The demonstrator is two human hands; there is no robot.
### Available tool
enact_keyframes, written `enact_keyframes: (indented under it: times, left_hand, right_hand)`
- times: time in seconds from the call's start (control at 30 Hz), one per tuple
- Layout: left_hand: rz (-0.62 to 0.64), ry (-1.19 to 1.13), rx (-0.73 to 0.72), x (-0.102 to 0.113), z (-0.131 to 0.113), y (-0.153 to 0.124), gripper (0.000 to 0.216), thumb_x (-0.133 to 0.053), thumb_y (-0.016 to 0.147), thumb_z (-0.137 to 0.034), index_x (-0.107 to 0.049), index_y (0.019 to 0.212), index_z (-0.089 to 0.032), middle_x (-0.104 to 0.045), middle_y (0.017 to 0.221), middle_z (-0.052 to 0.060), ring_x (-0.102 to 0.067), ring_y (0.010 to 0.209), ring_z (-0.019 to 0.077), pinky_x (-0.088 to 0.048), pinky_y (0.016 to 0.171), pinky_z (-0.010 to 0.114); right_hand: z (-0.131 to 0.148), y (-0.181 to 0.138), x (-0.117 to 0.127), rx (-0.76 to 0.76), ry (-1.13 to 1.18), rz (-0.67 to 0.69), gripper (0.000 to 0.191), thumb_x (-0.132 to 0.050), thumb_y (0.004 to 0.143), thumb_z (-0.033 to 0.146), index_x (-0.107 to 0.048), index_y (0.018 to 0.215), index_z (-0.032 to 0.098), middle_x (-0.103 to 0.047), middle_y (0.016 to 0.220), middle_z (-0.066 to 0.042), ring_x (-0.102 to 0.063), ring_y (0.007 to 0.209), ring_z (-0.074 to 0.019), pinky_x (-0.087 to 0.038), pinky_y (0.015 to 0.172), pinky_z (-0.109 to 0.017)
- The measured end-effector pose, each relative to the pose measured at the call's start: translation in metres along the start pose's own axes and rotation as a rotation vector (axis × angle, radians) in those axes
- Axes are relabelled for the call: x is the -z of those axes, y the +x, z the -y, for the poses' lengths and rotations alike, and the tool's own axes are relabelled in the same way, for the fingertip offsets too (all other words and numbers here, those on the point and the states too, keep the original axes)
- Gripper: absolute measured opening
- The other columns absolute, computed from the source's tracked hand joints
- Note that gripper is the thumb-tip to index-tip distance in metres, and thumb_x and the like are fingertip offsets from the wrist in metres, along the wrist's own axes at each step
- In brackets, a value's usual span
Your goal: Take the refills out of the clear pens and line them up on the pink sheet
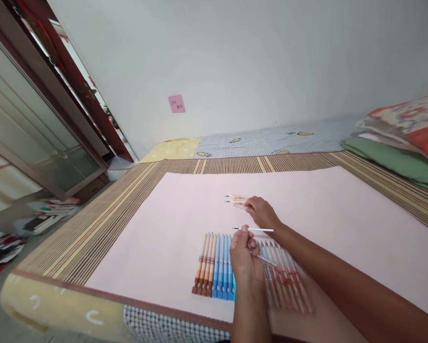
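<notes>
My left hand (245,250) is closed, with a slim white pen refill (260,230) with a dark tip between thumb and fingers. A pale, clear stick (266,260) sticks out below its palm. Farther back, my right hand (262,211) pinches the right end of white pen refills (235,201) lying side by side on the pink sheet (156,238). Under and beside my left hand runs a row of pens: brown-and-peach pens (204,267), blue pens (223,267), and clear pens with reddish-brown parts (292,281). My left hand and forearm hide the row's middle.
The pink sheet lies on a striped mat (103,228) over a bed. Folded cloths, a green one (392,159) among them, are piled at the back right. A pink note (177,104) is on the wall. A glass-panelled door (38,119) stands at left.
</notes>
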State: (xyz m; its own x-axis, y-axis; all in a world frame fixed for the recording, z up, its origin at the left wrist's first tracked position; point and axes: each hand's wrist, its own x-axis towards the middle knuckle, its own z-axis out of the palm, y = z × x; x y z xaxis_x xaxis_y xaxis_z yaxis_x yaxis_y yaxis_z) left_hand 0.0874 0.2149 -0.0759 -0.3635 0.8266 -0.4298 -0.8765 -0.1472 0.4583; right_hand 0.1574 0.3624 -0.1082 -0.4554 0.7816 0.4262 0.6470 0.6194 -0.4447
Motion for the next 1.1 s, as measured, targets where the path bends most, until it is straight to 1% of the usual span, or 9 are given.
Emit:
enact_keyframes:
  times: [0.2, 0.4, 0.6, 0.77, 0.87, 0.93, 1.0, 1.03, 1.1]
  left_hand:
    - [0.022, 0.022, -0.020, 0.002, 0.003, 0.003, 0.027, -0.086, 0.067, -0.024, -0.064, 0.074, -0.012, -0.054, 0.065, 0.000, -0.037, 0.045, 0.0018, -0.021, 0.038, 0.014]
    - [0.039, 0.013, -0.007, 0.003, 0.003, 0.003, 0.025, -0.085, 0.069, -0.022, -0.064, 0.075, -0.011, -0.055, 0.064, 0.000, -0.039, 0.044, 0.0021, -0.021, 0.038, 0.013]
    - [0.046, 0.000, 0.003, 0.003, 0.003, 0.002, 0.027, -0.087, 0.066, -0.021, -0.063, 0.073, -0.011, -0.056, 0.063, 0.000, -0.039, 0.044, 0.0019, -0.022, 0.038, 0.013]
    - [0.078, 0.017, 0.004, 0.007, 0.004, 0.005, 0.032, -0.090, 0.063, -0.024, -0.063, 0.075, -0.011, -0.056, 0.063, -0.001, -0.040, 0.044, 0.0023, -0.023, 0.038, 0.014]
    - [0.102, 0.039, -0.003, 0.010, 0.004, 0.008, 0.033, -0.090, 0.063, -0.027, -0.062, 0.074, -0.013, -0.056, 0.064, -0.001, -0.040, 0.044, 0.0025, -0.023, 0.038, 0.014]
    - [0.089, 0.033, -0.006, 0.011, 0.004, 0.009, 0.034, -0.090, 0.063, -0.027, -0.061, 0.073, -0.013, -0.055, 0.064, -0.001, -0.039, 0.045, 0.0025, -0.022, 0.038, 0.014]
    - [0.073, 0.018, -0.008, 0.011, 0.003, 0.010, 0.035, -0.090, 0.062, -0.026, -0.060, 0.073, -0.013, -0.055, 0.065, -0.001, -0.039, 0.045, 0.0023, -0.021, 0.038, 0.014]
    - [0.066, 0.010, -0.007, 0.010, 0.003, 0.010, 0.035, -0.091, 0.061, -0.025, -0.059, 0.072, -0.014, -0.055, 0.065, -0.001, -0.039, 0.045, 0.0022, -0.021, 0.038, 0.014]
    - [0.055, 0.003, -0.005, 0.009, 0.002, 0.010, 0.036, -0.090, 0.061, -0.024, -0.057, 0.070, -0.014, -0.055, 0.065, -0.001, -0.039, 0.045, 0.0021, -0.021, 0.038, 0.013]
  right_hand:
    - [-0.001, 0.002, -0.001, 0.001, -0.029, -0.022, 0.011, -0.057, 0.084, 0.013, -0.065, 0.085, 0.020, -0.065, 0.092, -0.008, -0.055, 0.089, -0.0226, -0.042, 0.083, -0.034]
    - [-0.001, 0.003, 0.000, -0.008, -0.058, -0.035, 0.009, -0.058, 0.084, 0.014, -0.065, 0.084, 0.020, -0.064, 0.092, -0.008, -0.055, 0.088, -0.0236, -0.040, 0.081, -0.035]
    - [-0.002, 0.002, -0.001, -0.010, -0.077, -0.045, 0.009, -0.056, 0.085, 0.016, -0.064, 0.083, 0.020, -0.065, 0.092, -0.008, -0.057, 0.089, -0.0234, -0.039, 0.080, -0.034]
    - [-0.001, 0.001, -0.001, -0.032, -0.064, -0.061, 0.007, -0.057, 0.084, 0.018, -0.063, 0.082, 0.020, -0.065, 0.090, -0.008, -0.057, 0.087, -0.0231, -0.040, 0.079, -0.034]
    - [-0.001, 0.002, 0.001, -0.043, -0.028, -0.083, 0.007, -0.059, 0.080, 0.018, -0.063, 0.085, 0.020, -0.066, 0.091, -0.007, -0.058, 0.088, -0.0235, -0.041, 0.081, -0.035]
    - [-0.001, 0.001, 0.007, -0.050, 0.041, -0.113, 0.011, -0.060, 0.078, 0.019, -0.064, 0.088, 0.020, -0.066, 0.092, -0.007, -0.059, 0.088, -0.0229, -0.043, 0.082, -0.035]
    - [0.001, -0.001, 0.021, -0.088, 0.158, -0.111, 0.010, -0.059, 0.078, 0.021, -0.065, 0.085, 0.020, -0.067, 0.088, -0.006, -0.059, 0.083, -0.0211, -0.045, 0.079, -0.034]
    - [0.003, -0.004, 0.030, -0.117, 0.232, -0.082, 0.009, -0.058, 0.079, 0.024, -0.066, 0.082, 0.020, -0.067, 0.084, -0.005, -0.060, 0.079, -0.0201, -0.045, 0.076, -0.033]
    - [0.009, -0.012, 0.054, -0.165, 0.383, 0.050, 0.014, -0.058, 0.081, 0.030, -0.067, 0.078, 0.020, -0.067, 0.075, -0.002, -0.059, 0.071, -0.0182, -0.044, 0.069, -0.031]
